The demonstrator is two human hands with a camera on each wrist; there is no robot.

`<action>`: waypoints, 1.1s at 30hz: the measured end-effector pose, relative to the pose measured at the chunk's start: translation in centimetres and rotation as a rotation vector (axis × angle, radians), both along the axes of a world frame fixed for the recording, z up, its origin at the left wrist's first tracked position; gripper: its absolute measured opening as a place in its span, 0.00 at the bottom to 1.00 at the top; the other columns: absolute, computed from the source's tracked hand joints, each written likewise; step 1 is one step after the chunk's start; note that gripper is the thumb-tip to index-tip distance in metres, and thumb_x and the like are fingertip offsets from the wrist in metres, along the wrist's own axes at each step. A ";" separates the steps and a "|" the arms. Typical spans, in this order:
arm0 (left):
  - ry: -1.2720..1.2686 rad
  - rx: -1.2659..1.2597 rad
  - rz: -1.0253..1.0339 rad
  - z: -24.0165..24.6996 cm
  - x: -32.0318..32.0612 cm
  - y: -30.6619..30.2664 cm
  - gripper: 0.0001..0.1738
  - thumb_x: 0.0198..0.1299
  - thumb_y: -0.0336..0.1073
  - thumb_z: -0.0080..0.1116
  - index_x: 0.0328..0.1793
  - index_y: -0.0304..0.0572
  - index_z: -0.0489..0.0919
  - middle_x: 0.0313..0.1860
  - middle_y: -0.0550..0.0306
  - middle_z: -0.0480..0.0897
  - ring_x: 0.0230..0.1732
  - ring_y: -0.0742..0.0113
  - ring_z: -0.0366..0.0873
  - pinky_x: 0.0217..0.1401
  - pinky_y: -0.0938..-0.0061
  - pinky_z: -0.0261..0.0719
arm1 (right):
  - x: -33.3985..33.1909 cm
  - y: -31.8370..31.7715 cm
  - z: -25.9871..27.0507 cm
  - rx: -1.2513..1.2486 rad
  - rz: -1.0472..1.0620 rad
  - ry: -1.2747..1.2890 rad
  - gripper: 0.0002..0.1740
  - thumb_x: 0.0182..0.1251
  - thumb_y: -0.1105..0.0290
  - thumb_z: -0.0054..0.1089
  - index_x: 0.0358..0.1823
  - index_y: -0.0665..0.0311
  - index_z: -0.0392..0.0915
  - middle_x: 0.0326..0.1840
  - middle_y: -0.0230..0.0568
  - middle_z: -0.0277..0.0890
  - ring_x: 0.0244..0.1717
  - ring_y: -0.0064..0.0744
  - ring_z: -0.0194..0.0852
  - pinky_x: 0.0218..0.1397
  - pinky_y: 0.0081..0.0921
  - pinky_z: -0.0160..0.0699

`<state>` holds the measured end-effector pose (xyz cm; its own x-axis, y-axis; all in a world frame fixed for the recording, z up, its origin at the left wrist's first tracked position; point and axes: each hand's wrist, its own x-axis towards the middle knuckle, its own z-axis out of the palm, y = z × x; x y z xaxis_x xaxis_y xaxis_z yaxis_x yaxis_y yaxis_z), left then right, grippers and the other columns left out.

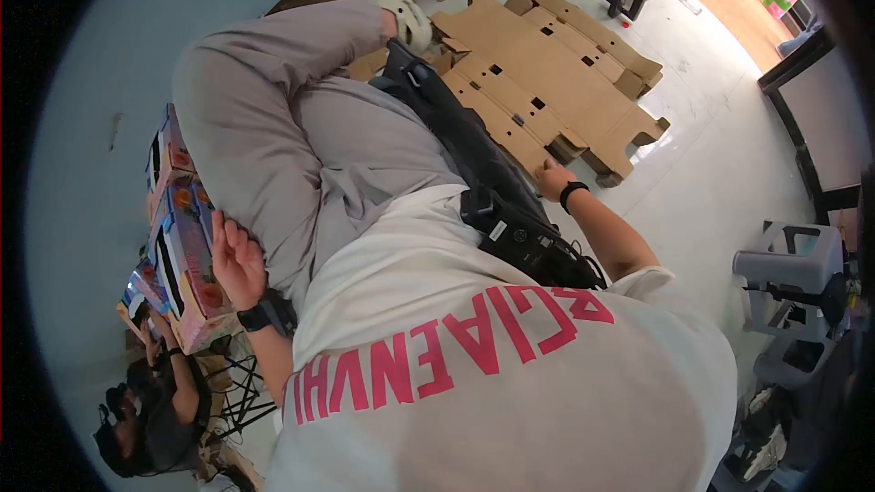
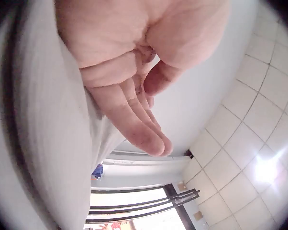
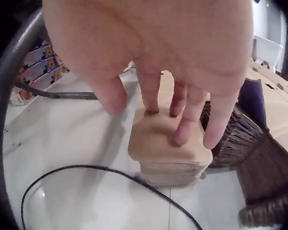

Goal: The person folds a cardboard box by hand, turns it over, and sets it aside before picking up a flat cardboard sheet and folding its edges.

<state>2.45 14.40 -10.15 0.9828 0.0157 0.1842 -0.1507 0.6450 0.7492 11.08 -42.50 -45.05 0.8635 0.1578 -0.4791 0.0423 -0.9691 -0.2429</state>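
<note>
At the left thigh of the grey trousers [image 1: 246, 128], the left hand [image 1: 239, 261] lies palm up and holds nothing. Its fingers [image 2: 129, 120] are loosely extended beside the trouser fabric [image 2: 67, 129] in the left wrist view. The right hand [image 1: 552, 180] reaches down to the near edge of flattened brown cardboard [image 1: 556, 64] on the floor. In the right wrist view, spread fingertips of the right hand [image 3: 158, 62] touch the rounded end of a cardboard stack [image 3: 168, 136]; they are not curled round it.
Colourful boxes [image 1: 187, 264] stand at the left, near another person [image 1: 155, 419]. A black device [image 1: 524, 237] with cables lies at the waist, beside a long black bag [image 1: 456, 132]. Grey stools [image 1: 793, 264] stand at the right. A black cable [image 3: 86, 166] crosses the floor.
</note>
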 end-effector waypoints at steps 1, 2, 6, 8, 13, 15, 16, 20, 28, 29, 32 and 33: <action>-0.012 -0.023 -0.018 -0.2 -0.3 0.1 0.23 0.75 0.28 0.43 0.74 0.37 0.66 0.37 0.62 0.66 0.29 0.76 0.63 0.35 0.82 0.69 | -0.4 0.1 0.3 0.023 -0.011 -0.016 0.18 0.66 0.72 0.54 0.56 0.57 0.81 0.64 0.49 0.67 0.67 0.51 0.68 0.68 0.44 0.72; -0.025 -0.046 -0.036 -0.4 -0.5 0.4 0.23 0.75 0.28 0.44 0.75 0.37 0.66 0.36 0.62 0.65 0.28 0.76 0.62 0.34 0.83 0.68 | -0.8 0.5 0.5 0.018 -0.007 -0.040 0.18 0.65 0.73 0.54 0.56 0.57 0.80 0.64 0.48 0.67 0.67 0.50 0.68 0.68 0.43 0.72; 0.064 -0.056 0.141 0.2 -0.2 -0.6 0.17 0.77 0.31 0.44 0.69 0.37 0.70 0.34 0.58 0.69 0.27 0.75 0.64 0.27 0.81 0.67 | -0.9 0.6 -0.8 -0.015 0.016 -0.109 0.19 0.65 0.73 0.54 0.57 0.60 0.78 0.63 0.48 0.68 0.67 0.50 0.69 0.68 0.42 0.73; 0.134 -0.051 0.227 0.9 0.0 -1.9 0.17 0.77 0.31 0.44 0.68 0.36 0.71 0.34 0.58 0.69 0.27 0.74 0.64 0.28 0.80 0.68 | -1.1 0.5 0.3 -0.021 0.037 -0.108 0.19 0.64 0.72 0.55 0.57 0.61 0.78 0.63 0.49 0.68 0.67 0.49 0.69 0.68 0.42 0.73; 0.114 -0.104 0.143 0.8 0.4 -2.1 0.19 0.77 0.30 0.43 0.70 0.36 0.70 0.35 0.57 0.69 0.29 0.74 0.65 0.29 0.81 0.68 | -0.6 0.5 0.6 -0.025 -0.004 -0.027 0.21 0.65 0.70 0.58 0.60 0.59 0.79 0.68 0.46 0.64 0.70 0.50 0.66 0.71 0.42 0.71; 0.117 -0.069 0.153 0.6 0.2 -2.0 0.19 0.78 0.30 0.42 0.71 0.36 0.70 0.36 0.57 0.70 0.29 0.74 0.65 0.30 0.81 0.68 | -0.8 0.7 0.7 -0.013 -0.007 -0.014 0.20 0.65 0.70 0.57 0.59 0.59 0.80 0.67 0.46 0.65 0.69 0.50 0.66 0.71 0.41 0.71; 0.127 -0.048 0.177 0.5 0.2 -2.0 0.19 0.78 0.30 0.42 0.71 0.36 0.69 0.37 0.57 0.70 0.29 0.74 0.65 0.31 0.81 0.69 | -0.8 0.8 0.8 -0.020 -0.008 -0.010 0.20 0.65 0.70 0.57 0.59 0.59 0.80 0.67 0.46 0.65 0.69 0.50 0.66 0.71 0.41 0.71; 0.143 0.045 0.234 0.3 0.7 -1.9 0.20 0.77 0.31 0.44 0.72 0.37 0.69 0.39 0.57 0.71 0.30 0.73 0.66 0.32 0.80 0.70 | -0.7 1.0 0.1 -0.016 -0.015 -0.056 0.19 0.62 0.71 0.58 0.55 0.58 0.81 0.64 0.47 0.68 0.67 0.50 0.69 0.69 0.41 0.73; 0.133 0.048 0.146 -0.1 0.6 -1.3 0.20 0.74 0.34 0.49 0.70 0.40 0.70 0.39 0.61 0.77 0.38 0.71 0.75 0.40 0.77 0.77 | 2.5 -1.4 -4.3 0.041 0.189 -0.081 0.18 0.68 0.63 0.55 0.53 0.62 0.82 0.61 0.48 0.79 0.65 0.53 0.74 0.68 0.40 0.76; 0.078 0.138 0.089 -0.6 0.7 -0.8 0.20 0.74 0.34 0.48 0.70 0.39 0.70 0.38 0.61 0.77 0.37 0.71 0.75 0.38 0.77 0.77 | 0.4 1.1 5.6 -0.014 0.030 -0.093 0.16 0.68 0.61 0.56 0.51 0.56 0.84 0.64 0.44 0.79 0.70 0.48 0.70 0.70 0.43 0.71; 0.051 0.066 0.052 0.0 0.4 -1.5 0.18 0.75 0.35 0.47 0.67 0.38 0.71 0.40 0.57 0.80 0.36 0.69 0.78 0.38 0.76 0.78 | 0.4 -1.9 1.6 -0.242 0.127 -0.674 0.28 0.69 0.60 0.57 0.71 0.45 0.71 0.72 0.51 0.69 0.73 0.58 0.62 0.73 0.56 0.62; 0.037 0.047 0.025 -0.1 0.5 -1.4 0.17 0.75 0.34 0.46 0.66 0.38 0.71 0.41 0.55 0.81 0.36 0.67 0.80 0.39 0.75 0.79 | 1.3 -3.0 -1.7 -0.259 -0.016 -0.594 0.33 0.70 0.58 0.57 0.76 0.44 0.64 0.77 0.55 0.61 0.74 0.62 0.60 0.74 0.58 0.60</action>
